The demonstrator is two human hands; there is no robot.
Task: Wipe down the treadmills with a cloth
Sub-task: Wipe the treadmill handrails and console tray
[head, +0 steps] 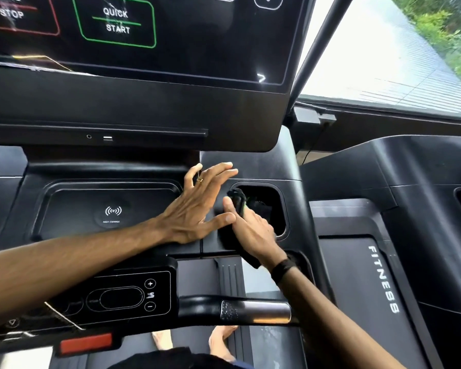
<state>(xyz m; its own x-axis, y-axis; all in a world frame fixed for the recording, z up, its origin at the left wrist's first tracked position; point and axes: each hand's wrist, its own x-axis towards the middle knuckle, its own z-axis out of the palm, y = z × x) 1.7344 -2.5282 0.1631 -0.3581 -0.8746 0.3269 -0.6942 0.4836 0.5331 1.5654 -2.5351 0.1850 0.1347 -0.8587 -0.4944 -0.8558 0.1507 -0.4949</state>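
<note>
The step in hand looks like wiping the console of the treadmill (133, 166), at the cup holder (273, 206) on its right side. The right hand (250, 230) holds a dark cloth (237, 198), thumb and fingers curled round it, and presses it against the left rim of that recess; the cloth's lower end trails under the wrist. The left hand (197, 206) lies with fingers straight and spread on the panel between the charging pad (112, 211) and the cup holder, holding nothing, its thumb touching the right hand. It seems to steady the body.

The next move likely calls for pushing the cloth down into the recess and round its walls. After that the handlebar (250, 310) and the screen (171, 35) above appear still to be done.
</note>
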